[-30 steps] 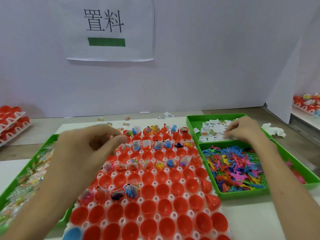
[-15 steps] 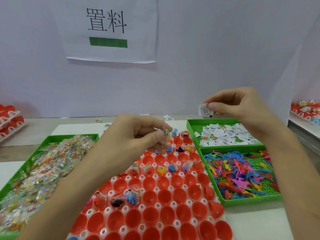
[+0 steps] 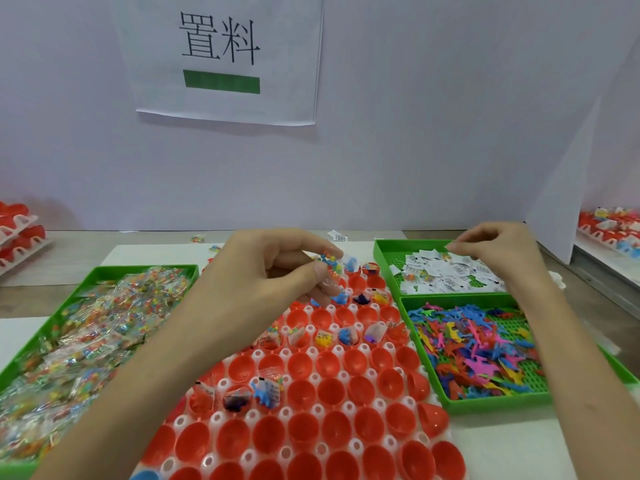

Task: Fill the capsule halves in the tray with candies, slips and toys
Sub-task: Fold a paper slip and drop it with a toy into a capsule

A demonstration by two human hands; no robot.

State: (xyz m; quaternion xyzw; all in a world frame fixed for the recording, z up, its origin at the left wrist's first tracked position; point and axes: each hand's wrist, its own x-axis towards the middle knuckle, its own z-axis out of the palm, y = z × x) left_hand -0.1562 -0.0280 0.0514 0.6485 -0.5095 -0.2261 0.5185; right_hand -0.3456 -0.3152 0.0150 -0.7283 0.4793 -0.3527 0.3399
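- While the person's left hand (image 3: 277, 275) hovers over the far rows of the white moulded plastic tray (image 3: 315, 377), its thumb and forefinger pinch a small clear plastic candy packet (image 3: 330, 263) of coloured beads. The packet is held by one edge, probably so that it can drop cleanly into a cup.
- The right hand (image 3: 495, 251) is poised over the far edge of the shallow green plastic slip tray (image 3: 408, 242). Thumb and forefinger tips are pressed together and the other fingers are curled. Whether a slip lies between them cannot be told.
- Red plastic capsule halves (image 3: 327, 365) sit open side up in the tray's sockets, ready to receive fillings. The far rows already hold packets, slips and toys, as do three cups in a nearer row at the left. Most of the near cups are empty, so the filling looks less than half done.
- A large green plastic candy tray (image 3: 145, 270), left of the capsules, holds a heap of clear packets within the left hand's reach.
- The slip tray holds white printed paper slips (image 3: 450, 275).
- Just nearer the person, the green perforated plastic toy tray (image 3: 498, 405) holds small flat plastic toy figures (image 3: 478, 348) in many colours.
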